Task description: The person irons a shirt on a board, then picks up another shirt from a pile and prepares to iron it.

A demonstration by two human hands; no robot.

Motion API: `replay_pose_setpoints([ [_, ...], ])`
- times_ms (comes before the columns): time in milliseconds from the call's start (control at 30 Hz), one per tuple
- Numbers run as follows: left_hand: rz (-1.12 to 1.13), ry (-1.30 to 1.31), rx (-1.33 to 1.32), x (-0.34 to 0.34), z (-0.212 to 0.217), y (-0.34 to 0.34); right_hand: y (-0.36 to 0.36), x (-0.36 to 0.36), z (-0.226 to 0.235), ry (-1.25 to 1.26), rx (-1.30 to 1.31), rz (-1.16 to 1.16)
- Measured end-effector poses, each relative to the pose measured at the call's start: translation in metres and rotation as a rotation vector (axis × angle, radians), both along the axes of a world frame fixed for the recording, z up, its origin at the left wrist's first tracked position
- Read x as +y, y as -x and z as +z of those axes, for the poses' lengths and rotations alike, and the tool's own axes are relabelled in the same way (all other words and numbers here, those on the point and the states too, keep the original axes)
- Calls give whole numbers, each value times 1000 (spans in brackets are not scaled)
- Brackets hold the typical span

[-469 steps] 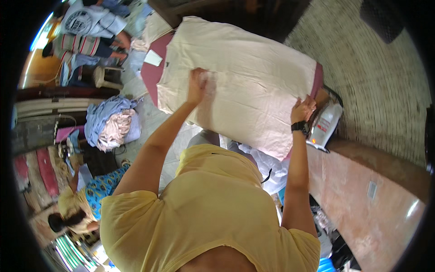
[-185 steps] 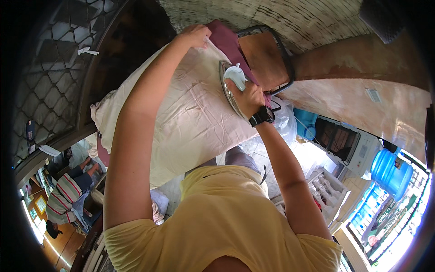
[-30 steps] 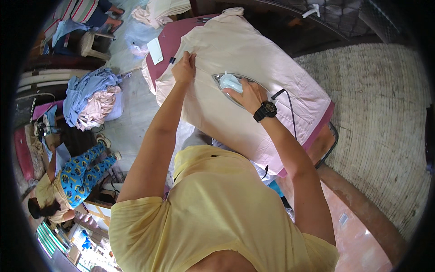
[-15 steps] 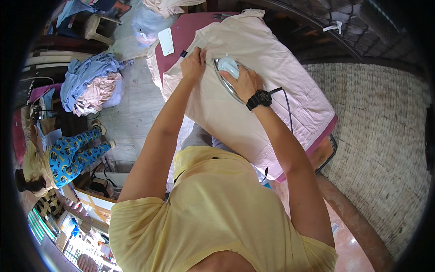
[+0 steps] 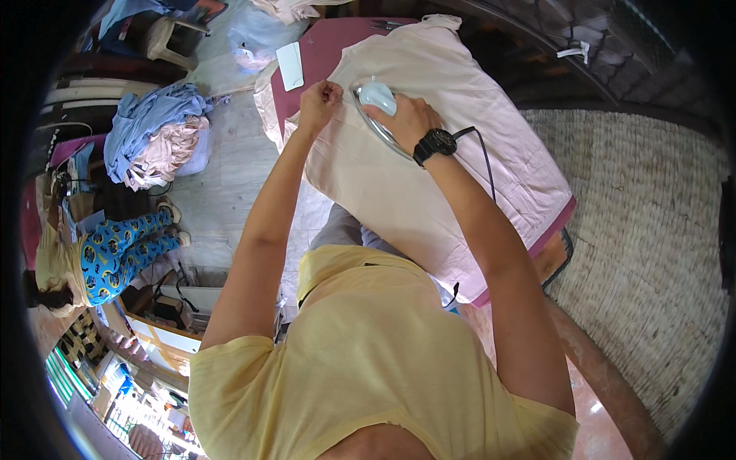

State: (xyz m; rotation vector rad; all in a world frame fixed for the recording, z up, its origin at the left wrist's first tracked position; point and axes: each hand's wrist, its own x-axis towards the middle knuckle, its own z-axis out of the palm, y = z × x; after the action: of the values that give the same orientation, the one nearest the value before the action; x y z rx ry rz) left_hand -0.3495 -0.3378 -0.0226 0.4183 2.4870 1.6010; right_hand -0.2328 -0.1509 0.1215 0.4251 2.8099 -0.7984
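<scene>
A pale pink-cream garment (image 5: pixel 429 192) lies spread over a maroon ironing board (image 5: pixel 326 46), with wrinkles toward its right side. On it rests an iron (image 5: pixel 377 97) with a light blue body and a shiny metal rim. My right hand (image 5: pixel 410 119), with a black watch on the wrist, is wrapped round the iron's handle. Its dark cord runs off to the right past my wrist. At the garment's left edge, my left hand (image 5: pixel 316 105) has its fingers curled together. Whatever may be pinched in them is hidden.
A white flat rectangular object (image 5: pixel 290 67) lies on the board's far left. Blue and pink clothes (image 5: pixel 157 138) are heaped at the left, near a plastic stool (image 5: pixel 172 42) and a filled clear bag (image 5: pixel 261 37). Another person (image 5: pixel 115 257) in patterned blue trousers stands left.
My left hand has gone from lying on the cloth to curled fingers, shifting slightly left. The dark tag beside it no longer shows. The iron has moved slightly left, still in my right hand.
</scene>
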Motion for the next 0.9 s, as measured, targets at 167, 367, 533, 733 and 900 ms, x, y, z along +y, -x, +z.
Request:
replay_pose_setpoints([
  [167, 37, 26, -93, 5, 3, -3, 3, -2, 3, -39, -38, -22],
  [367, 41, -19, -32, 2, -8, -4, -7, -3, 2, 4, 3, -45],
  [533, 88, 98, 224, 14, 5, -17, -11, -1, -4, -16, -55, -90],
  [733, 74, 433, 473, 36, 27, -44, -133, 54, 11, -35, -62, -156],
  [900, 24, 434, 619, 41, 6, -33, -278, 141, 3, -185, -155, -270],
])
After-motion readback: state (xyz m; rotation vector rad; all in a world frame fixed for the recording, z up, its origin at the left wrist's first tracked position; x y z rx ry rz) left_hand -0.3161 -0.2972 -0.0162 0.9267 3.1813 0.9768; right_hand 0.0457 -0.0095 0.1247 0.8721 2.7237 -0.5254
